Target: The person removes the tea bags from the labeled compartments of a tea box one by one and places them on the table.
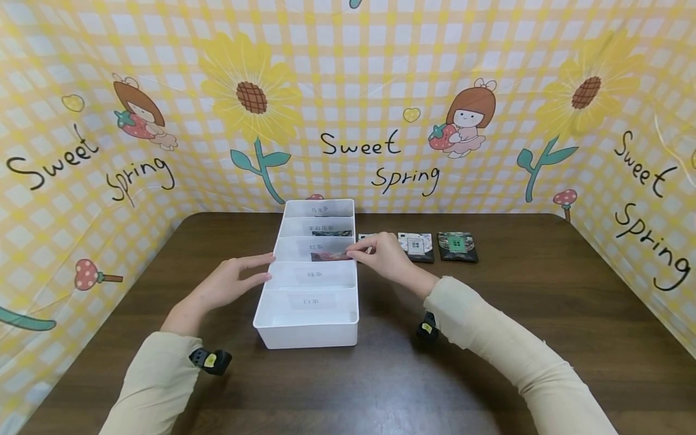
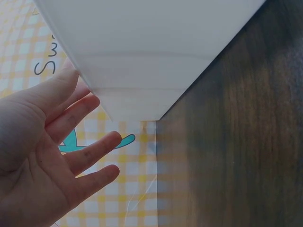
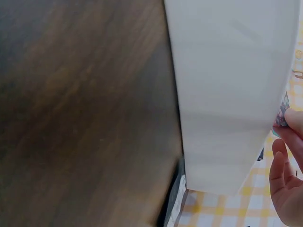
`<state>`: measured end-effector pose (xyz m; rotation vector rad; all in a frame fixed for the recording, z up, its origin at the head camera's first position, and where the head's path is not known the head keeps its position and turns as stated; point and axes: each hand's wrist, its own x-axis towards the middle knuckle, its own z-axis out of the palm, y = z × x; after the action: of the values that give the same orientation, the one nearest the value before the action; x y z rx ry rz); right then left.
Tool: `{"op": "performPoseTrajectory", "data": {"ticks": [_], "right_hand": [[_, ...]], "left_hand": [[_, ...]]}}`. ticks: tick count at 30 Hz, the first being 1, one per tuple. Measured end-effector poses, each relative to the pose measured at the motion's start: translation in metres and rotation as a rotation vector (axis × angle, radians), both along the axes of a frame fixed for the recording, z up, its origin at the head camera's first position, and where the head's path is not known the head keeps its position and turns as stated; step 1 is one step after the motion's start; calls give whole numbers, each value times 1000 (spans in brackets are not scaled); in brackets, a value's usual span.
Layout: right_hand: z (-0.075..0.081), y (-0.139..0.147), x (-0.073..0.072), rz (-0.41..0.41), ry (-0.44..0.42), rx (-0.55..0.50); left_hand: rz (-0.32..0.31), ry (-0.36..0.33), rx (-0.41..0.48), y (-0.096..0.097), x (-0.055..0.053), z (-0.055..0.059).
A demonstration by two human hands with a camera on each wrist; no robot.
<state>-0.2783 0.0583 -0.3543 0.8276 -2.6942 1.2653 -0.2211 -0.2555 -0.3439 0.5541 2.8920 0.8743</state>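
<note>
A long white divided box [image 1: 307,335] stands on the table, its compartments marked with labels in Chinese. My right hand [image 1: 385,257] is at the box's right rim and pinches one corner of a reddish tea sachet [image 1: 326,257] between thumb and forefinger. That sachet lies inside the middle compartment, its lower part hidden by a divider; a corner of it shows beside the fingertips in the right wrist view. At the opposite side, my left hand [image 1: 231,281] touches the left rim with extended fingers; in the left wrist view its remaining fingers [image 2: 94,153] are spread beside the wall.
A dark sachet [image 1: 333,233] sits in the compartment behind. On the table to the right lie a black-and-white sachet [image 1: 415,246] and a green-and-black sachet [image 1: 458,246]; another pale one [image 1: 364,237] is partly hidden by my right hand. A checked cloth [image 1: 348,109] hangs behind the table.
</note>
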Motion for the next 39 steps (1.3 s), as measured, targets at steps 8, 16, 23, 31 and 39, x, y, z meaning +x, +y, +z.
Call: {"op": "performPoseTrajectory", "data": {"ticks": [8,16,23,31,39], "right_hand": [[13,3,1,-23,21,-43],[23,6,2,-25,37,-97],[31,7,5,-51,55,-117],[43,13,8,-67,58,-159],[53,23,13,-54,67,-186]], "left_hand": [[-2,5,-3,1,0,1],[-5,3,-2,0,0,1],[0,8,-2,0,-1,-1],[-8,15,3,0,-1,-1],[3,2,-5,0,0,0]]}}
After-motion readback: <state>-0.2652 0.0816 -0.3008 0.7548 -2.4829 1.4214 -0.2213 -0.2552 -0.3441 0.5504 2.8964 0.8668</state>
